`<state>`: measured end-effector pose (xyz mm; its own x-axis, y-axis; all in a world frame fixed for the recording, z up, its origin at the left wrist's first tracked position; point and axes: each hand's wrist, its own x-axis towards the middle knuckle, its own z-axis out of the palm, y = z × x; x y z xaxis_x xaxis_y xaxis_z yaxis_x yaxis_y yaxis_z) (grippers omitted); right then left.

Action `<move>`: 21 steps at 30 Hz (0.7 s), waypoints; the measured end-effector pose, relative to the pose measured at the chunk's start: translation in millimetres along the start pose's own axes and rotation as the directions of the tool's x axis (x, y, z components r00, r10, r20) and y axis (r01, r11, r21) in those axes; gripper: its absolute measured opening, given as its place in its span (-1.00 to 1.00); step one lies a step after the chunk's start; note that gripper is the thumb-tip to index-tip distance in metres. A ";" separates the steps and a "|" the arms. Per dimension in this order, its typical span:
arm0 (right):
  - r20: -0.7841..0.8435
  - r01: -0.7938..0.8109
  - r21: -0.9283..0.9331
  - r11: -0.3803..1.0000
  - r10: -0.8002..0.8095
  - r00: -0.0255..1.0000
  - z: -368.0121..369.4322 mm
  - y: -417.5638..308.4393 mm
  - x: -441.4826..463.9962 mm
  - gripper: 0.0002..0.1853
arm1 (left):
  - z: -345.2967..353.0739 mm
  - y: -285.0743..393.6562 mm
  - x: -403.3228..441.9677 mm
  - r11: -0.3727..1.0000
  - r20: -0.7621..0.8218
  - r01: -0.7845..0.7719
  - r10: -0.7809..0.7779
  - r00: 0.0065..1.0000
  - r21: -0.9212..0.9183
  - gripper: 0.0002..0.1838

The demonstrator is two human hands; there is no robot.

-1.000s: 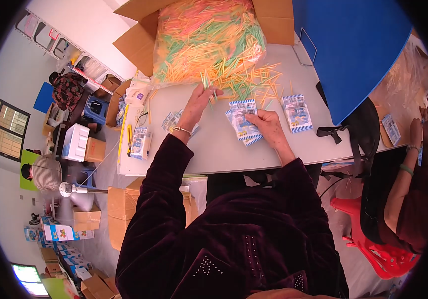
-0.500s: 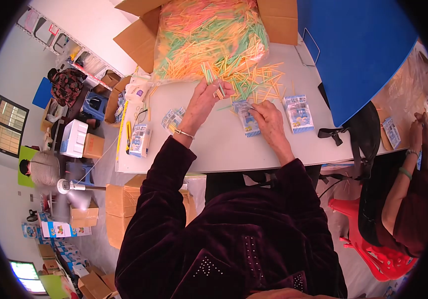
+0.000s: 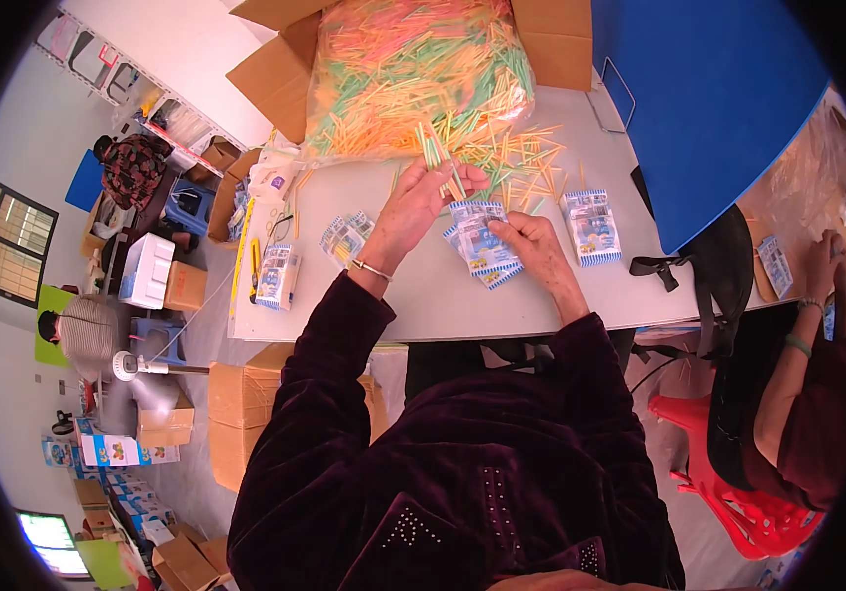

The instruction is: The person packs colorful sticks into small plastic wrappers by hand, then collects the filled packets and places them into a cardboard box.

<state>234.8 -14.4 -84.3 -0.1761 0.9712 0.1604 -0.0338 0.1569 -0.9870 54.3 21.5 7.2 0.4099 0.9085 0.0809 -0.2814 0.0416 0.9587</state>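
Observation:
My left hand (image 3: pixel 423 202) is closed around a small bunch of thin coloured sticks (image 3: pixel 436 153), green, yellow and orange, which poke up past the fingers. Between the thumb and fingers of my right hand (image 3: pixel 537 251) is a blue-and-white printed packet (image 3: pixel 478 225). Beneath it, partly covered, a second such packet (image 3: pixel 504 276) lies on the table. The top edge of the held packet comes close below my left fingers. Loose sticks (image 3: pixel 521 167) are strewn on the table just beyond both hands.
A cardboard box (image 3: pixel 553 44) with a clear bag (image 3: pixel 413 69) of sticks stands at the back. More packets lie right (image 3: pixel 592 229), left (image 3: pixel 346 238) and far left (image 3: pixel 276 276), near a yellow cutter (image 3: pixel 255 264) and scissors (image 3: pixel 279 227). A co-worker's hands (image 3: pixel 822 266) are at right.
My right hand has raised a packet flat to the camera, up toward my left hand; another packet now shows under it. My left hand has shifted slightly right with the sticks.

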 end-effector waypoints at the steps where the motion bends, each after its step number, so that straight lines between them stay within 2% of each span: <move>1: 0.000 -0.001 0.000 1.000 0.001 1.000 -0.8 2.2 0.9 -0.69 | 0.3 -0.5 -0.9 1.000 0.004 0.012 -0.012 1.000 0.020 -0.73; 3: 0.062 0.057 -0.023 0.998 -0.055 0.997 -2.1 6.7 2.0 -0.69 | 0.1 -1.4 -1.8 0.999 0.006 0.026 -0.026 1.000 0.040 -0.72; 7: 0.051 0.133 -0.085 0.987 -0.129 0.990 0.6 -6.3 -0.6 -0.74 | -2.4 -1.0 -0.4 0.999 0.029 0.021 -0.023 0.999 0.050 -0.72; 10: -0.024 0.218 -0.121 0.968 -0.222 0.975 1.3 -5.4 1.5 -0.84 | -2.3 -1.6 -0.6 1.000 0.031 0.002 -0.003 1.000 0.031 -0.73; 12: -0.089 0.217 -0.259 0.941 -0.247 0.965 0.6 -2.5 2.4 -0.88 | -1.7 -3.1 -0.5 1.000 0.019 -0.003 0.003 1.000 0.029 -0.74; 13: -0.091 0.216 -0.260 0.941 -0.246 0.965 0.9 -5.0 1.8 -0.88 | -1.7 -4.7 -0.8 1.000 0.013 -0.011 0.011 1.000 0.016 -0.75; 15: -0.123 0.167 -0.134 0.977 -0.183 0.975 2.9 -10.7 0.0 -0.87 | -1.0 -6.2 -2.2 1.000 0.005 -0.017 0.017 1.000 0.002 -0.75; 19: -0.096 0.127 -0.124 0.984 -0.139 0.986 0.2 -8.2 -0.1 -0.82 | 0.7 -4.5 -3.0 0.999 -0.034 -0.022 0.021 0.999 -0.027 -0.75; 21: -0.057 0.174 -0.142 0.974 -0.184 0.981 -1.7 -3.5 1.0 -0.74 | 1.1 -3.1 -2.8 0.999 -0.038 -0.028 0.026 0.999 -0.031 -0.75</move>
<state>236.3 -13.7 -80.7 -0.1108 0.9344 0.3386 0.0758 0.3477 -0.9345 55.0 18.4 4.3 0.3689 0.9245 0.0958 -0.3190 0.0292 0.9473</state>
